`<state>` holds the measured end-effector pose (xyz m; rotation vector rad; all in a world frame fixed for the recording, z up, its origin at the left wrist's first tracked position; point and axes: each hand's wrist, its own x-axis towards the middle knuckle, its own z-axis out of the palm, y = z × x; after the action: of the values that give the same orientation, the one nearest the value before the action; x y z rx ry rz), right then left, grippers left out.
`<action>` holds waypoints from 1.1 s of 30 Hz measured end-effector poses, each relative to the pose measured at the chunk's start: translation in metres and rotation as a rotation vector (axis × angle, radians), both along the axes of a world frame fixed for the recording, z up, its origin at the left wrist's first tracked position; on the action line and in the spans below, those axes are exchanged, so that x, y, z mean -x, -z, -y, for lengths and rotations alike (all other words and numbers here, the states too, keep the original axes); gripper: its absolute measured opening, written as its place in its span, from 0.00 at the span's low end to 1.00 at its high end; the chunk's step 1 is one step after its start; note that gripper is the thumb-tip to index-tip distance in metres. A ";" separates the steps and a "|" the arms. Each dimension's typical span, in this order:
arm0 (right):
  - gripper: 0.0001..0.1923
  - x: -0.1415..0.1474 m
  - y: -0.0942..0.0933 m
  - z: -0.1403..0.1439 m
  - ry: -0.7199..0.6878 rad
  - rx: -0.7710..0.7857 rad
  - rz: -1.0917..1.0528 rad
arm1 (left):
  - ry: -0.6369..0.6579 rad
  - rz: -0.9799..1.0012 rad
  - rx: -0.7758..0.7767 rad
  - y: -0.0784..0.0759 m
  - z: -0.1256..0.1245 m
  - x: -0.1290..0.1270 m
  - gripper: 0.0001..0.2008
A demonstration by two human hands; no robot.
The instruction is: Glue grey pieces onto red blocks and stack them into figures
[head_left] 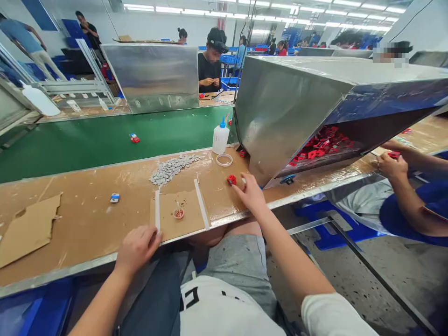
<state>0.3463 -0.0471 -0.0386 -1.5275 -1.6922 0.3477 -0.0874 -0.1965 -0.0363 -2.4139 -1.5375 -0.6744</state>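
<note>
My right hand [251, 195] is over the work table, thumb and forefinger apart, just right of a small red toy car piece [231, 179]. A narrow gap seems to separate the fingertips from it. By the front edge rests my left hand [137, 246], its fingers curled in with nothing visible in them, beside a taped-down cardboard sheet [189, 205]. On that sheet stands a small cup [178, 213] of reddish stuff with a thin stick in it. Behind it spreads a pile of flat grey pieces [170, 170]. A blue-and-white toy car [115, 198] sits farther left.
A blue-capped squeeze bottle [220, 137] and a tape ring [224, 160] stand near a large metal bin [287, 112] holding red parts [324, 144]. Beyond runs a green conveyor [80, 140] carrying a toy car [134, 138]. A co-worker's hand [392, 164] is at right. Loose cardboard [31, 228] lies left.
</note>
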 end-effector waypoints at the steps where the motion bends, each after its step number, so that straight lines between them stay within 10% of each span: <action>1: 0.24 0.005 -0.003 -0.012 -0.047 0.046 0.028 | -0.006 0.091 0.049 -0.001 0.000 0.002 0.15; 8: 0.15 0.094 -0.028 -0.051 -0.359 0.029 -0.034 | -0.240 0.897 0.304 -0.042 -0.072 0.001 0.17; 13: 0.12 0.186 -0.041 -0.072 -0.677 -0.286 -0.022 | 0.134 1.341 0.914 -0.062 -0.167 -0.049 0.30; 16: 0.13 0.202 -0.036 -0.081 -0.673 -0.310 0.095 | 0.187 1.446 0.908 -0.049 -0.195 -0.071 0.32; 20: 0.21 0.150 -0.017 -0.088 -0.627 -0.311 0.095 | 0.097 1.471 0.849 -0.026 -0.199 -0.072 0.18; 26: 0.33 0.023 0.015 -0.147 0.301 0.135 0.086 | 0.137 1.202 0.768 -0.018 -0.197 -0.066 0.09; 33: 0.30 -0.004 0.024 -0.202 0.361 0.215 0.080 | 0.155 0.934 0.661 -0.024 -0.198 -0.071 0.09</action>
<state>0.3508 0.1554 -0.0624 -1.9899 -1.4339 0.2865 -0.0159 0.0010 -0.0128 -2.8769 -2.1659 -1.7476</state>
